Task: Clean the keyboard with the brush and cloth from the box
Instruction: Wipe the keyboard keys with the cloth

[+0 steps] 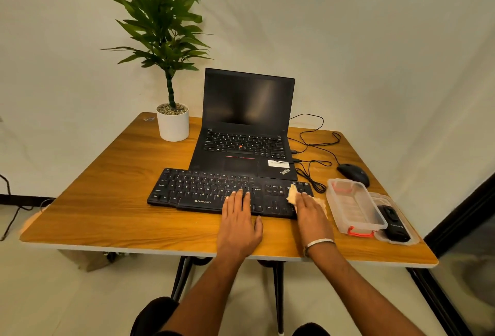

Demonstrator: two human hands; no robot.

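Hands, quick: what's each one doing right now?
Left hand: open, flat on the keyboard, holding nothing.
Right hand: pressing the cloth on the keyboard's right end; fingers look extended.

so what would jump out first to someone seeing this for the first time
Most likely the two hands on the black keyboard at the table's near edge: the left hand lies flat on the keys, and the right hand presses a pale cloth onto the number pad end. Behind it stands an open laptop with a dark screen, and a tall potted plant at the far left corner.
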